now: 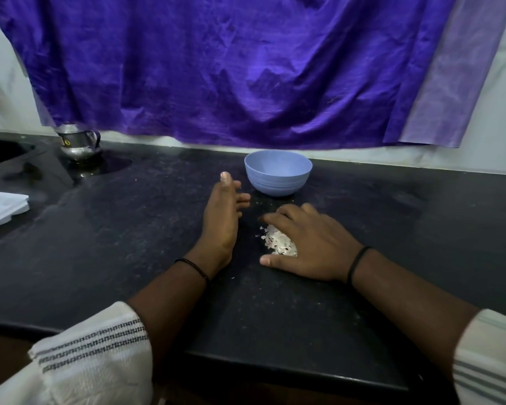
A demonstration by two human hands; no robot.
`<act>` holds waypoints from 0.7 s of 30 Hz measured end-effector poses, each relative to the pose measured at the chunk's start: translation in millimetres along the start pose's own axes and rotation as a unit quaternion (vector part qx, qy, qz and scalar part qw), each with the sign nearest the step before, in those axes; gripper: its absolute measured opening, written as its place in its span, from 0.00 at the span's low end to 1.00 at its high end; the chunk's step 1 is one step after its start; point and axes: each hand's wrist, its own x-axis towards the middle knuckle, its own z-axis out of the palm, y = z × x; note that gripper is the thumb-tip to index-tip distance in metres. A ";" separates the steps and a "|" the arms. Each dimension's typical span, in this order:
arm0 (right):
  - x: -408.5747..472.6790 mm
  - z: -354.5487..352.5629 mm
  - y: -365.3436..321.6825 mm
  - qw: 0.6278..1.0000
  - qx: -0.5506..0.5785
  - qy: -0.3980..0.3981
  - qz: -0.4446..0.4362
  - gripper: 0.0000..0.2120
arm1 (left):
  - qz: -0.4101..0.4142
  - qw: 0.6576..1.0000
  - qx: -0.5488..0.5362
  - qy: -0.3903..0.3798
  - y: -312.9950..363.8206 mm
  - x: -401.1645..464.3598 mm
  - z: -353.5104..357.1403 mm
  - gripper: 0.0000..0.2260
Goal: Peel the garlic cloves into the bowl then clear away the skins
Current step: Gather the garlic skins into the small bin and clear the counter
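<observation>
Apparently w/ peeling done, right hand (310, 244) lies flat, fingers spread over the skins (278, 243) piled under them on the desk (129, 244), herding them toward left hand (221, 217), upright w/ fingers straight as a wall, bowl (278, 173) just beyond both fingertips.

Two bare forearms enter from the bottom of the frame and end in bare hands near the centre, the left hand (222, 217) and the right hand (310, 244). Each wrist wears a thin black band: the left band (192, 266) looks beaded, the right band (357, 263) is a plain smooth loop. Both arms wear loose white sleeves pushed up toward the elbows. The left sleeve (91, 358), lower left, has a waffle-like weave with three rows of grey patterned stripes near its cuff; the right sleeve (491, 361), lower right, shows plain grey stripes.
</observation>
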 end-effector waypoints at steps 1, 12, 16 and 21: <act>4.0 0.4 0.2 1.000 -0.001 -0.002 -0.003 0.34 | 0.009 1.000 0.009 0.000 -0.7 -0.2 0.4 0.25; 15.2 3.4 -3.8 0.998 0.055 0.037 -0.021 0.12 | 0.026 0.997 0.077 -0.011 -0.1 -5.7 2.0 0.17; 4.5 -2.2 2.9 0.974 0.202 0.088 0.051 0.15 | 0.085 0.975 0.200 -0.051 -2.2 -9.0 -0.4 0.09; -14.2 -29.4 12.0 0.962 0.224 0.076 0.138 0.10 | 0.137 0.878 0.418 -0.186 12.6 -9.6 -18.1 0.22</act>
